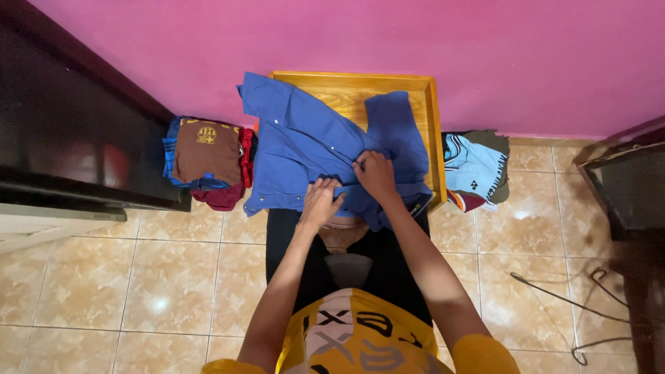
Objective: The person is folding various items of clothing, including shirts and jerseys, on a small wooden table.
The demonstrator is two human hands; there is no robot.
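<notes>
The blue button shirt (312, 149) lies spread on the wooden tray (431, 118), collar far-left; right hand (376, 174) pinches its placket, left hand (321, 203) presses flat nearer the hem

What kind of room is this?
Probably a room in a home, used for folding laundry. Both hands press on a blue shirt spread over a wooden tray table, a folded clothes pile lies on the tiled floor, and the wall is pink.
</notes>
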